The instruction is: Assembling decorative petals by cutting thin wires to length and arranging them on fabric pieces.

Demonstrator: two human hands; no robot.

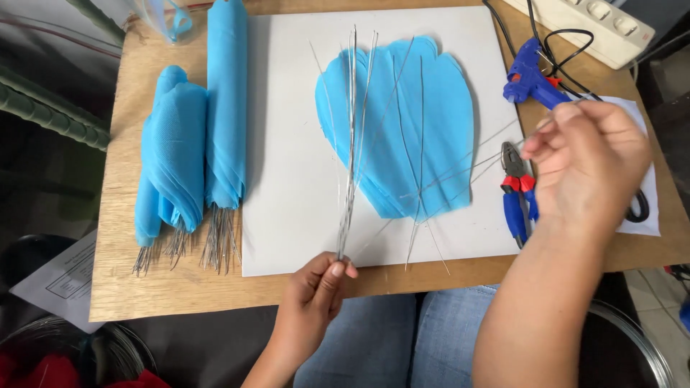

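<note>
1. The left hand (pixel 313 291) is low down at the near edge of the wooden board (pixel 118 179). Its fingers and thumb are closed tight on the bottom end of a bunch of thin silver wires (pixel 350 144).
2. The bunch of wires stands up and away from the hand. It fans out a little at the top, over the big white sheet of card (pixel 287 144).
3. The right hand (pixel 586 162) is up in the air on the right side. Its fingertips are pinched shut on the end of one thin silver wire (pixel 496 154). That wire runs down and left toward the blue petal.
4. A large light blue petal shape made of thin cloth or paper (pixel 402 122) lies flat on the white card. A few loose wires lie across it.
5. On the left of the board lie rolled blue petals with wire stems poking out at the bottom (pixel 190 144). They lie side by side, just beside the white card.
6. A blue glue gun with a black cord (pixel 528 72) lies near the top right, just above the right hand.
7. Pliers with red and blue handles (pixel 517 190) lie by the right edge of the card, partly hidden by the right hand.
8. A white power strip (pixel 589 25) sits at the far right corner.
</note>
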